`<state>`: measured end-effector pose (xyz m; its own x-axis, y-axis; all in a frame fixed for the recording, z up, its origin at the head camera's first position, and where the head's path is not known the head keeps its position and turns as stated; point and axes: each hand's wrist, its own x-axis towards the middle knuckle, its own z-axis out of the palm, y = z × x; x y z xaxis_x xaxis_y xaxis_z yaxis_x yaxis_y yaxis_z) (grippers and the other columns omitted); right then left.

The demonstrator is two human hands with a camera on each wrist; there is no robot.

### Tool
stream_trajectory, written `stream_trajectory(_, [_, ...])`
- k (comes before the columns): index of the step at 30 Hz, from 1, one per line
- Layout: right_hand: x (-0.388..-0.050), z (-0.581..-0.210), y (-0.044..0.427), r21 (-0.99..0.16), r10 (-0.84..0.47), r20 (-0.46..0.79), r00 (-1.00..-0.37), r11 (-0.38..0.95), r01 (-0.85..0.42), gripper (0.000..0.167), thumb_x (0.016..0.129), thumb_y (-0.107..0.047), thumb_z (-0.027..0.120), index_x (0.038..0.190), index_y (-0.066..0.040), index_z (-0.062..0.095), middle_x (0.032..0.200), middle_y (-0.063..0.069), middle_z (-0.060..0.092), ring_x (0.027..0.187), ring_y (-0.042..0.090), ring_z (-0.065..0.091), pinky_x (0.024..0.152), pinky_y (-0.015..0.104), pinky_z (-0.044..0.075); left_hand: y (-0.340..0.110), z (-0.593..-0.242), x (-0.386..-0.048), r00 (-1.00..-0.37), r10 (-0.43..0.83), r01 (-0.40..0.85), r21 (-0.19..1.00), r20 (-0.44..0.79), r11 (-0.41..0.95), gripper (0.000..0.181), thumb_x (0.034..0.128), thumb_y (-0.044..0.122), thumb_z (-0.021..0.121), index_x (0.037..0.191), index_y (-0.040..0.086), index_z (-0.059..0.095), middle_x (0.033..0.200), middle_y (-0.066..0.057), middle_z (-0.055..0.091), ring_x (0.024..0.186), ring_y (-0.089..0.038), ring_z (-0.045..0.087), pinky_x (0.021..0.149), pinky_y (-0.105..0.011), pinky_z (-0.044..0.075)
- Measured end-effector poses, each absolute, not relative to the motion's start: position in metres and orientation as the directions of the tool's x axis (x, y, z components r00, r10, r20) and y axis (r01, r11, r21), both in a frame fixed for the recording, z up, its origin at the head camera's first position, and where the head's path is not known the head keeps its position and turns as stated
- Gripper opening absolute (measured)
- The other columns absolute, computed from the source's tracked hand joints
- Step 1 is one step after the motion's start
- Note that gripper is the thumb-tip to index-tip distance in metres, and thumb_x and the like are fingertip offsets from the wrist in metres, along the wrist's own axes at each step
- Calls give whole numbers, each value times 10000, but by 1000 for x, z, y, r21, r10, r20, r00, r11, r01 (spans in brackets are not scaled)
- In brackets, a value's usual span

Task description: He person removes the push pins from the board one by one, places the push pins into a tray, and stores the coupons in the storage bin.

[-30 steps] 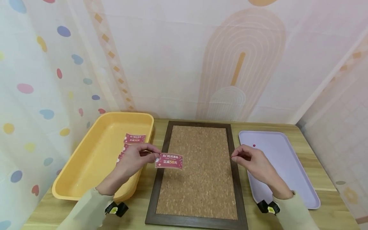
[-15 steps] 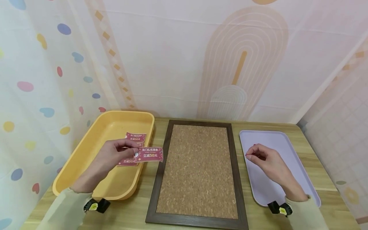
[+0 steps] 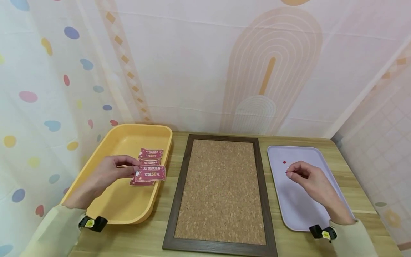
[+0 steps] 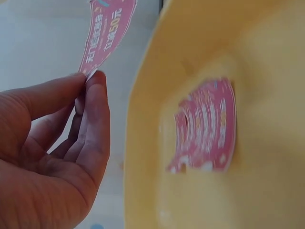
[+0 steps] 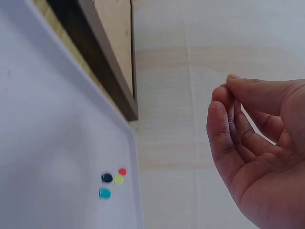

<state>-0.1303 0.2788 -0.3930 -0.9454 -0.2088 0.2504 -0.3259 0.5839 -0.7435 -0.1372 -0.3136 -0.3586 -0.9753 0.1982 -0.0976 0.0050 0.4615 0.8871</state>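
Observation:
My left hand (image 3: pixel 107 175) pinches a pink-red coupon (image 3: pixel 151 173) by its left end, between thumb and fingertips, above the yellow bin (image 3: pixel 106 200). Beneath it, several matching coupons (image 4: pixel 205 126) overlap inside the bin near its right wall. Over the lilac tray (image 3: pixel 297 214), my right hand (image 3: pixel 309 178) has thumb and fingertips pressed together. A tiny red thumbtack (image 3: pixel 287 172) just shows at those fingertips in the head view; the right wrist view hides it. Another red tack (image 3: pixel 284 162) lies on the tray, near black (image 5: pixel 107 178), yellow and teal ones.
Between bin and tray lies a cork board (image 3: pixel 224 192) in a dark wooden frame (image 3: pixel 172 214). All of these stand on a wood-grain table (image 3: pixel 154 235). A patterned curtain (image 3: pixel 186 71) hangs close behind and at the sides.
My hands have moved apart. The left carried its coupon leftward from the board's edge to over the bin; the right moved rightward from the board's frame to over the tray.

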Motion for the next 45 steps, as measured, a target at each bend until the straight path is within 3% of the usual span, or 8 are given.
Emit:
stream_trajectory(9, [-136,-397,301,-728,-191,239,-952,614,-306,37,952,32,699,982,19,683,817,38,636,678,71,516,575,221,440,-339,-367,-151,-949,244,-70,886,-201,458,246,989,21,666,1150,-164,638,1015,-100,705,883,-123,701,828,-329,603])
stream_trajectory(14, [-138,-398,309,-723,-197,200,-960,632,-281,44,962,4,699,978,35,672,833,89,649,697,74,526,594,225,454,-350,-371,-159,-929,256,-109,859,-266,500,254,985,68,698,1140,-131,666,1029,-121,682,878,-152,686,825,-328,604])
stream_trajectory(19, [-141,-402,317,-712,-198,151,-969,658,-245,44,966,-7,699,981,29,678,850,57,656,716,68,527,620,220,466,-358,-373,-166,-908,287,-123,851,-304,511,256,981,68,702,1140,-130,665,1042,-128,670,890,-157,675,841,-350,602])
stream_trajectory(45, [-152,-433,354,-726,-368,56,-928,624,-291,80,925,112,676,923,32,683,867,12,636,751,20,516,646,187,466,-376,-402,-183,-804,416,-189,847,-424,497,246,975,6,666,1153,-161,637,1032,-122,711,913,-177,696,858,-337,595])
